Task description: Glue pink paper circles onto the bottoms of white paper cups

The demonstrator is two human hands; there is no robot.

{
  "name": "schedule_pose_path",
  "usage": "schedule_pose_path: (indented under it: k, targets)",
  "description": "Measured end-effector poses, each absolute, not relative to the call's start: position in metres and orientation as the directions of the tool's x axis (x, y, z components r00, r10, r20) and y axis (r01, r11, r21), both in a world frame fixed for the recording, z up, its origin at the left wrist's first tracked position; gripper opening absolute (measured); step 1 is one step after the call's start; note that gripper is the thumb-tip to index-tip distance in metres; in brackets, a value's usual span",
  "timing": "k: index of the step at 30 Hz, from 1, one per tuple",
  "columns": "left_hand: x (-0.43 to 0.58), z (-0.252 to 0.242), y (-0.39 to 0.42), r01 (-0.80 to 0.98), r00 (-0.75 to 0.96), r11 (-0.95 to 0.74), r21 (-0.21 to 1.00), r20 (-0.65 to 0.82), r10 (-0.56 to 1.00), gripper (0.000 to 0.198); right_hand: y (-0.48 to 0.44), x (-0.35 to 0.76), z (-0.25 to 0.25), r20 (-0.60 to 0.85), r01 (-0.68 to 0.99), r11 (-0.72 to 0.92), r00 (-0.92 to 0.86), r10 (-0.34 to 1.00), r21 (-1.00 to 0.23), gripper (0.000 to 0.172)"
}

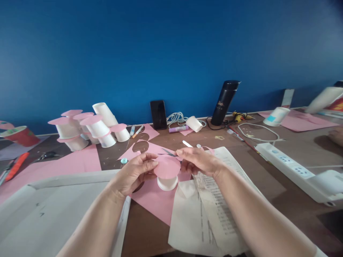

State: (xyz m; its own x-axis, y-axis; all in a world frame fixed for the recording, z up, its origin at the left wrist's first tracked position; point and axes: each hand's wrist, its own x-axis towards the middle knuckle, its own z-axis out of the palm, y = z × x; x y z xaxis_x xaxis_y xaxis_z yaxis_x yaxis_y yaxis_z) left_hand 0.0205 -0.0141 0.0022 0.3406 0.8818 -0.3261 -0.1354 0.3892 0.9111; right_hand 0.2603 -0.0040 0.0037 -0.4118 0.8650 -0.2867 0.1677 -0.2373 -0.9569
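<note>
In the middle, a round pink paper disc sits on a white paper cup. My left hand pinches the disc's left edge between thumb and fingers. On the far right side of the disc, my right hand is closed on scissors, whose thin blades point left behind the disc. The scissors' handles are mostly hidden by my fingers. Beneath lies a pink paper sheet with round holes cut from it. To the left, several white cups topped with pink discs stand stacked.
Printed papers lie under my right forearm; a white tray-like box is at left. Farther back are a phone, a glue stick, a tipped cup and a black bottle. A power strip lies right.
</note>
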Motion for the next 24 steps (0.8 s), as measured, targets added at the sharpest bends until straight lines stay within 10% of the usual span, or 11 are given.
schedule_pose_path:
  k: [24]
  targets:
    - [0.0198,0.0012,-0.0164,-0.015,0.411,0.422,0.907,-0.379,0.829,0.038,-0.0101,0.2567,0.0065,-0.322,0.168,-0.279,-0.610,0.724,-0.946,0.075]
